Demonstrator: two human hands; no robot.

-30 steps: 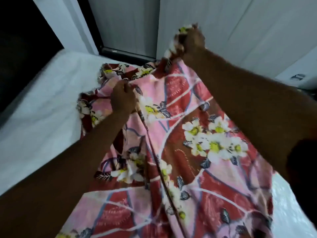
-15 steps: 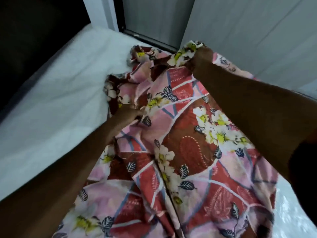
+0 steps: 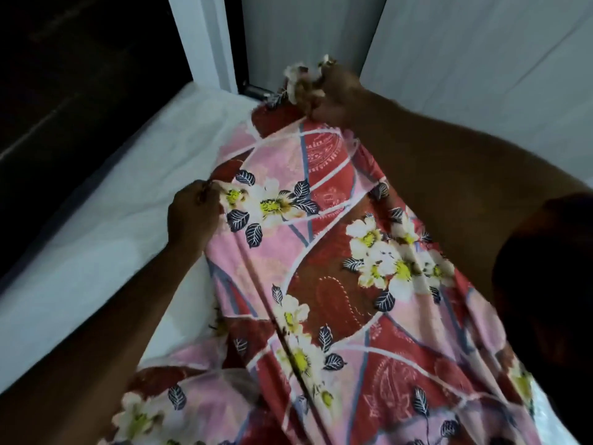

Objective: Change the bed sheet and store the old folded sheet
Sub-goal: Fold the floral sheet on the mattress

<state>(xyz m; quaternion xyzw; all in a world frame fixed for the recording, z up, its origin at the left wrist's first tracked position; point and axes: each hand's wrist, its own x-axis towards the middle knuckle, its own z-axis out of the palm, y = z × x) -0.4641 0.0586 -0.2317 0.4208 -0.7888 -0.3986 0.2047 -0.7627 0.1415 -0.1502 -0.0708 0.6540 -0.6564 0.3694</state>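
**Floral sheet (image 3: 321, 277) in two hands**

Pink-red cloth — draped from the fingers down over the white mattress (image 3: 96, 245). Left hand (image 3: 192, 216): fingers curled, pinching its side edge. Right hand (image 3: 333, 97), farther: fingers apparently clenched round a gathered corner — blurred. Pale wall (image 3: 465, 59) just beyond them.

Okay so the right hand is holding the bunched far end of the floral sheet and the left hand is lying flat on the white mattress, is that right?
Not quite. The left hand is not lying flat on the white mattress; it pinches the left edge of the floral sheet. The right hand does hold the bunched far end. The head view shows this.
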